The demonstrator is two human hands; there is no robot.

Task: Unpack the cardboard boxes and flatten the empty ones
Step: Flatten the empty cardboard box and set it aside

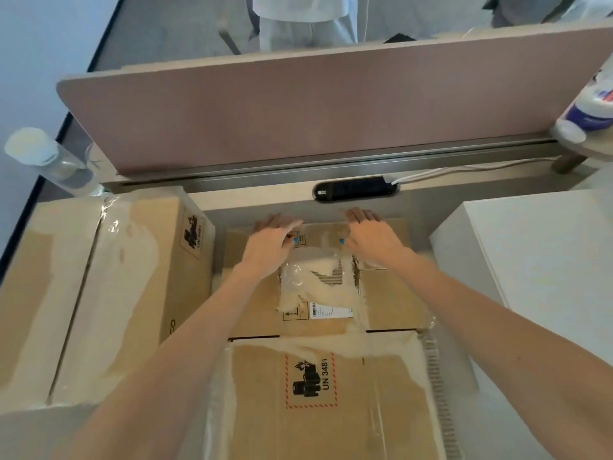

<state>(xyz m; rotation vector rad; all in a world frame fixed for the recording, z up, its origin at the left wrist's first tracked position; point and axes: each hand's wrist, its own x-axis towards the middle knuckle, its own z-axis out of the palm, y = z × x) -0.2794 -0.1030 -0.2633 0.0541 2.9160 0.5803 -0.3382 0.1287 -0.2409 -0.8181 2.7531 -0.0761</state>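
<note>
A pale desk [265,198] fills the view, backed by a pinkish divider panel [315,111]. Nearest, a flattened cardboard box [391,293] lies at the desk's middle, its long axis running straight away from the person. Its near end is cut off by the bottom of the view, and torn tape and paper hide part of its labels. The UN 3481 sticker [311,381] reads sideways. At the box's far edge the left hand [272,237] and right hand [371,234] press down with straight fingers, gripping nothing. A taller taped box [132,277] stands to the left and a white box [537,254] to the right. Beyond the hands sits a black power socket [355,188].
</note>
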